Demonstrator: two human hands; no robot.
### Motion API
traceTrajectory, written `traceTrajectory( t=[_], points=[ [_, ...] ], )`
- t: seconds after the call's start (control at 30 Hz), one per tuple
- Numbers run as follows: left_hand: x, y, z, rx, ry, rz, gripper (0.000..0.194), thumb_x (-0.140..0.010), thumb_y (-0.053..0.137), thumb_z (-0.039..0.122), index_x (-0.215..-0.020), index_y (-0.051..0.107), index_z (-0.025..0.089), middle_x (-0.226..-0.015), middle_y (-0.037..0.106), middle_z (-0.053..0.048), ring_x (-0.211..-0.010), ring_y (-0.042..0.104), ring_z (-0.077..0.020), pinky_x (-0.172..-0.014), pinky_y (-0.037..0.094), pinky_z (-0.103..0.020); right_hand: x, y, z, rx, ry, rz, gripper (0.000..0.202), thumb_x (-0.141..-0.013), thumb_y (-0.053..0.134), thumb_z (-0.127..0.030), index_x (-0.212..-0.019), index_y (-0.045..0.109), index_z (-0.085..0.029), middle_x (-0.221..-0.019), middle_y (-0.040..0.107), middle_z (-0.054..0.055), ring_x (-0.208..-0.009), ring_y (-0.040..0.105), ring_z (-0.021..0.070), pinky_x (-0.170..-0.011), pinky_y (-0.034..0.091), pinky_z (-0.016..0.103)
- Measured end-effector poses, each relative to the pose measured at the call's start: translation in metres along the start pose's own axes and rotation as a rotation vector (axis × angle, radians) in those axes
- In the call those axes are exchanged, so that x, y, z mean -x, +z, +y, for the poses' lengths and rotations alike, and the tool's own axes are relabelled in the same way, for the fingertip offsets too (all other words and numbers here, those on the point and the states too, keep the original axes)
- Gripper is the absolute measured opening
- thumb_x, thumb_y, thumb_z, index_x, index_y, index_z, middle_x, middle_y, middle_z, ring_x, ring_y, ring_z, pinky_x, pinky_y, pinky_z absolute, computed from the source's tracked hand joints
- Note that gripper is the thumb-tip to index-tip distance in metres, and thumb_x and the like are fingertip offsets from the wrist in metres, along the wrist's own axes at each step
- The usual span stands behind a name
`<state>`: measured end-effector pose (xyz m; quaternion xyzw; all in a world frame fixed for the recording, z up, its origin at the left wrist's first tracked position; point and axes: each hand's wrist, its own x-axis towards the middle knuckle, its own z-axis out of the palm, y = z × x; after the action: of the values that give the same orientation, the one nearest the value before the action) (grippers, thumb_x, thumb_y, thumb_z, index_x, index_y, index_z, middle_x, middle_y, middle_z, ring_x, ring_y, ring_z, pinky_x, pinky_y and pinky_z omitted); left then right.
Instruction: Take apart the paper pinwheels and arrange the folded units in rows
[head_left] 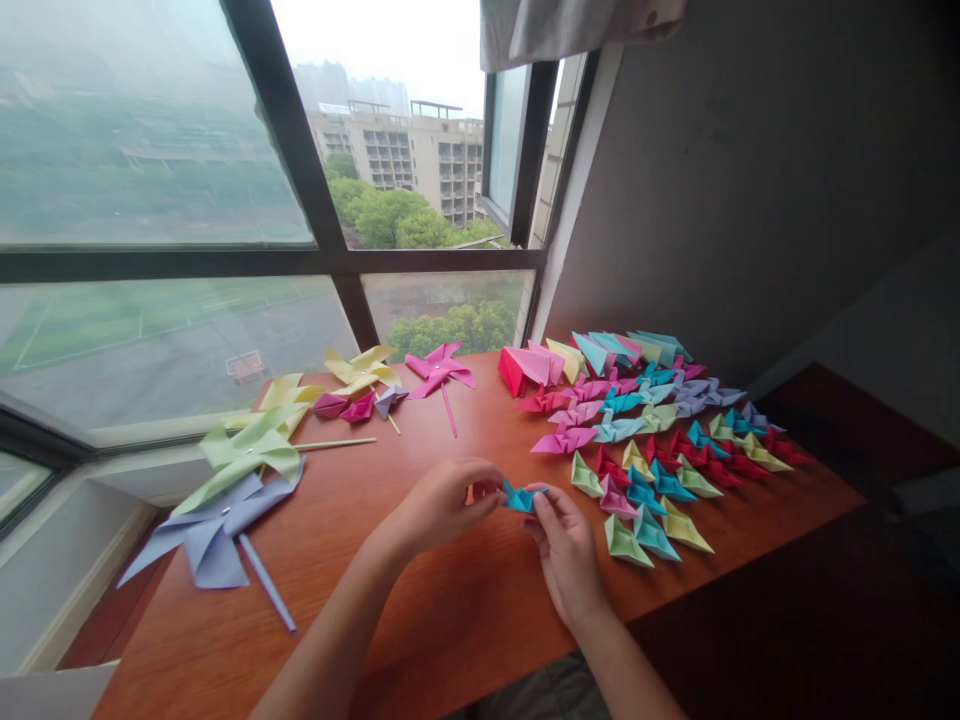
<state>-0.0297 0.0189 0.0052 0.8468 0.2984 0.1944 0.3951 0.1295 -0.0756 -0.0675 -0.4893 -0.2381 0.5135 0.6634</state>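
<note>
A small blue origami paper boat (pixel 519 498) is held between my two hands above the middle of the wooden table (pixel 450 625). My left hand (pixel 450 503) pinches its left end between thumb and fingers. On the other end, my right hand (pixel 564 548) has its thumb and fingertips closed. Parts of the paper are covered by my fingers. Just right of my right hand stand rows of folded paper boats, among them a light green boat (pixel 627 543) and a yellow boat (pixel 686 527). Behind these are paper cranes, such as a pink crane (pixel 564 440).
Paper pinwheels lie at the left: a lavender pinwheel (pixel 217 525), a green pinwheel (pixel 251 455), a yellow pinwheel (pixel 362 370) and a pink pinwheel (pixel 437 370). Folded paper planes (pixel 529 365) sit at the back right. A window (pixel 405 262) borders the table's far side.
</note>
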Motion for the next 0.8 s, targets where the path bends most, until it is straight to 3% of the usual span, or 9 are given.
traceTrajectory(
  t=[0.13, 0.33, 0.5, 0.67, 0.8],
  points=[
    [-0.001, 0.002, -0.006, -0.060, 0.015, 0.040, 0.013, -0.090, 0.054, 0.017, -0.088, 0.067, 0.017, -0.076, 0.067, -0.001, -0.063, 0.054, -0.0098, -0.059, 0.039, -0.020, 0.003, 0.000, 0.003, 0.195, -0.094, 0.019, 0.033, -0.088, 0.062, -0.048, -0.102, 0.069, -0.019, -0.100, 0.068, 0.006, -0.086, 0.063, 0.0186, -0.066, 0.054, 0.025],
    [-0.001, 0.000, -0.012, -0.143, 0.046, 0.047, 0.014, -0.092, 0.052, 0.015, -0.090, 0.065, 0.017, -0.080, 0.067, -0.002, -0.063, 0.053, -0.0103, -0.059, 0.038, -0.021, 0.009, 0.002, 0.000, 0.355, -0.210, 0.116, 0.032, -0.088, 0.061, -0.046, -0.099, 0.068, -0.017, -0.081, 0.066, 0.003, -0.062, 0.057, 0.0131, -0.056, 0.051, 0.024],
    [-0.001, -0.001, -0.006, -0.052, 0.020, 0.032, 0.016, -0.095, 0.052, 0.024, -0.092, 0.066, 0.017, -0.081, 0.067, -0.002, -0.066, 0.054, -0.0112, -0.060, 0.039, -0.021, 0.020, -0.005, -0.015, 0.523, -0.313, 0.109, 0.025, -0.091, 0.059, -0.041, -0.094, 0.069, -0.017, -0.077, 0.066, 0.004, -0.063, 0.060, 0.0145, -0.055, 0.052, 0.024],
    [-0.001, -0.003, -0.005, 0.055, -0.065, 0.051, 0.027, -0.097, 0.048, 0.037, -0.094, 0.067, 0.017, -0.081, 0.068, -0.002, -0.067, 0.053, -0.0119, -0.060, 0.040, -0.021, 0.032, -0.032, -0.053, 0.856, -0.612, 0.095, 0.016, -0.091, 0.059, -0.032, -0.094, 0.072, -0.023, -0.094, 0.071, 0.008, -0.086, 0.068, 0.0220, -0.070, 0.057, 0.031],
    [-0.003, -0.003, -0.013, 0.019, -0.132, 0.090, 0.030, -0.096, 0.049, 0.039, -0.092, 0.068, 0.017, -0.080, 0.068, -0.003, -0.067, 0.055, -0.0134, -0.061, 0.041, -0.023, 0.042, -0.078, -0.085, 1.121, -0.854, 0.177, 0.013, -0.090, 0.062, -0.029, -0.097, 0.073, -0.026, -0.097, 0.073, 0.005, -0.089, 0.069, 0.0223, -0.081, 0.055, 0.033]
  ],
)
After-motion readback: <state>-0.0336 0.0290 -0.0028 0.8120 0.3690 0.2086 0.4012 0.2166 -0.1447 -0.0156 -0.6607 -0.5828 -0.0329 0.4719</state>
